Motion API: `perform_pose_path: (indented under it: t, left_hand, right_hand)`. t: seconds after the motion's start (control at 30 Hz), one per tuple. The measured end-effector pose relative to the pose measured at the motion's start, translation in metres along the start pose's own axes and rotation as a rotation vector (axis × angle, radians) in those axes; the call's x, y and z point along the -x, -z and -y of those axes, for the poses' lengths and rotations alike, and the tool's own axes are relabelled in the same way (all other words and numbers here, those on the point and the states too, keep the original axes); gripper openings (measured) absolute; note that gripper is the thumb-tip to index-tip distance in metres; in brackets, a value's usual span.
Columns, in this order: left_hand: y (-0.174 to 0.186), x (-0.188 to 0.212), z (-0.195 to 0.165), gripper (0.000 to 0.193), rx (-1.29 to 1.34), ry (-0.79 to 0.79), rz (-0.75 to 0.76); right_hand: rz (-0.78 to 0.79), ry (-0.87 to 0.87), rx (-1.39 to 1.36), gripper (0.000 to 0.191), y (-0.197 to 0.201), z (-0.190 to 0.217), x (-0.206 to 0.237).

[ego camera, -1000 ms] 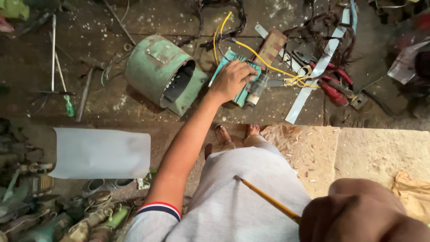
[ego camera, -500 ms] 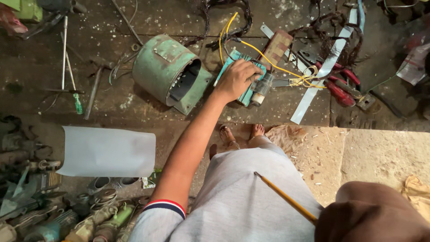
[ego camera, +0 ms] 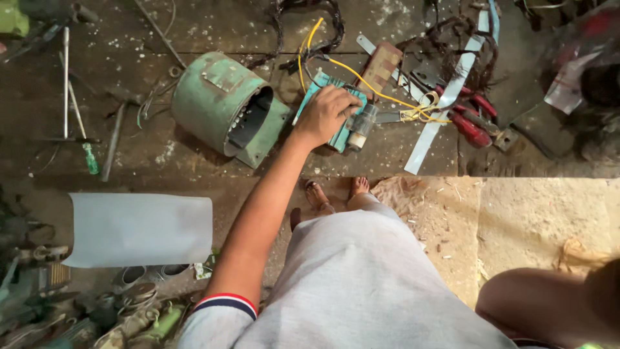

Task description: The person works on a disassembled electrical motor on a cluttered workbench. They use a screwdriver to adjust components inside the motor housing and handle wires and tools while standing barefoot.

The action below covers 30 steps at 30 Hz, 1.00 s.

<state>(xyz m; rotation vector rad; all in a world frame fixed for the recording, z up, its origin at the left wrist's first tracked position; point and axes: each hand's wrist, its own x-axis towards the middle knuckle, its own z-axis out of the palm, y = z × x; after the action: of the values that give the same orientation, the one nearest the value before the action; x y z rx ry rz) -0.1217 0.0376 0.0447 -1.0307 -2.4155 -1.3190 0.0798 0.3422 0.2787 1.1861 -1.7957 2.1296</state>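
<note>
My left hand point(ego camera: 325, 111) reaches out over the dirty floor, its fingers curled over a teal box-shaped electrical unit point(ego camera: 340, 138). A small grey cylinder point(ego camera: 359, 124) sits at the unit's right edge, and yellow wires point(ego camera: 374, 91) run from it toward the right. A green metal motor housing point(ego camera: 213, 98) lies on its side just left of the hand, open end facing it. Of my right arm only a forearm point(ego camera: 542, 305) shows at the bottom right; its hand is out of view.
Red-handled pliers point(ego camera: 469, 126) and a long pale metal strip point(ego camera: 441, 114) lie right of the unit among dark wires. A green-handled screwdriver point(ego camera: 89, 158) and rods lie at left. A white sheet point(ego camera: 139, 229) covers clutter at lower left. My sandalled feet point(ego camera: 321, 196) stand at a floor step.
The view has shifted and my right arm has dropped lower right; the yellow stick it held is no longer visible. My left hand has stayed on the teal unit.
</note>
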Motion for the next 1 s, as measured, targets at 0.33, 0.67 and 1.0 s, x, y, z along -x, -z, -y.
perform_pose_path:
  t: [0.33, 0.67, 1.0]
  left_hand:
    - [-0.021, 0.014, -0.004, 0.021, -0.192, -0.021, -0.013]
    - [0.020, 0.108, -0.032, 0.011, -0.297, -0.110, -0.348]
    - [0.176, 0.246, 0.085, 0.034, -0.793, 0.954, -0.977]
  right_hand:
    - [-1.028, -0.523, 0.275, 0.024, 0.174, -0.176, 0.088]
    - [-1.098, -0.752, 0.043, 0.030, 0.177, -0.300, 0.159]
    - [-0.724, -0.891, 0.314, 0.023, 0.157, -0.291, 0.184]
